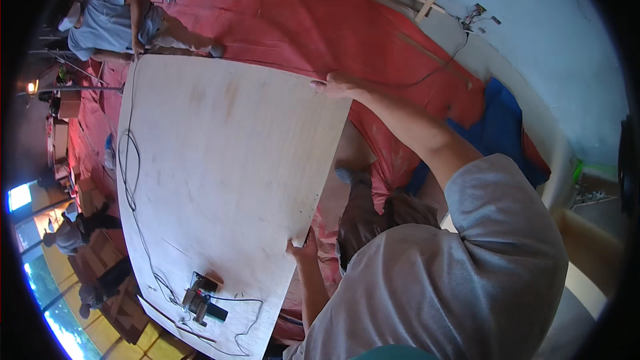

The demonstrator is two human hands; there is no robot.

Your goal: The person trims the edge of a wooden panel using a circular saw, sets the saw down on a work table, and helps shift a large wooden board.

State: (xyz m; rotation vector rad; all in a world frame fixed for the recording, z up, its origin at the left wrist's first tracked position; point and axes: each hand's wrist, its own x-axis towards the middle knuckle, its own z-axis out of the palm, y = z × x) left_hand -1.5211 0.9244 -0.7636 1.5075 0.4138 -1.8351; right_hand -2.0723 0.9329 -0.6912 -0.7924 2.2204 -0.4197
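A large pale plywood board lies flat in front of me. My right hand grips its far right corner, arm stretched out. Lower down, my left hand holds the board's near edge, thumb on top and fingers out of sight beneath. On the board's lower end rests a dark corded power tool, its exact kind unclear; neither hand touches it. A thin dark cord loops along the board's left side. At the far left corner, a co-worker's hand is at the board's edge.
Red sheeting covers the floor beyond the board. A blue tarp lies to the right by the pale wall. The co-worker in grey bends at upper left; other people are at lower left. A thin strip lies near the tool.
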